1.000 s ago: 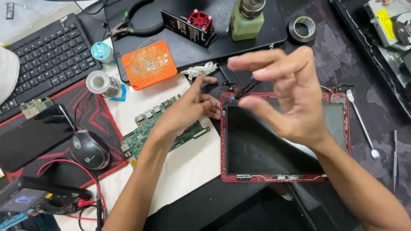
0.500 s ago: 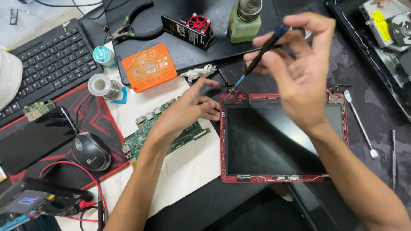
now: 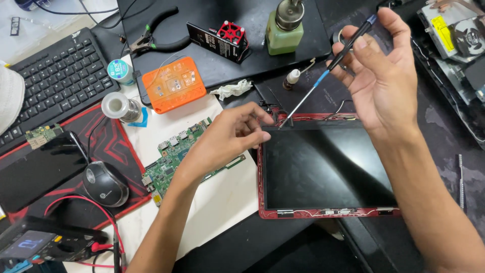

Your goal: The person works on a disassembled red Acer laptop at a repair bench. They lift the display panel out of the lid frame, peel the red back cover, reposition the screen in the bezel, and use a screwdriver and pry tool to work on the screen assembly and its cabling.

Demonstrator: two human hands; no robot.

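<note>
While the right hand (image 3: 386,76) pinches a screwdriver (image 3: 328,68), its tip meets the red-framed screen (image 3: 323,167). Just beside that tip, the left hand (image 3: 227,136) presses loosely curled fingers on the frame's corner.

Electronics repair bench, small workshop; a crowded desk shows it. Bare green circuit board (image 3: 189,151) lies on white paper; red-framed laptop screen panel (image 3: 328,169) stripped open with wires exposed along its edge; solder spool (image 3: 117,106), pliers (image 3: 151,33), green pump bottle (image 3: 284,28), multimeter with red and black leads (image 3: 35,242); opened laptop chassis with fan (image 3: 454,35) at the far right; keyboard (image 3: 55,81) and mouse (image 3: 103,183) pushed aside on a red-and-black mat (image 3: 113,146).
</note>
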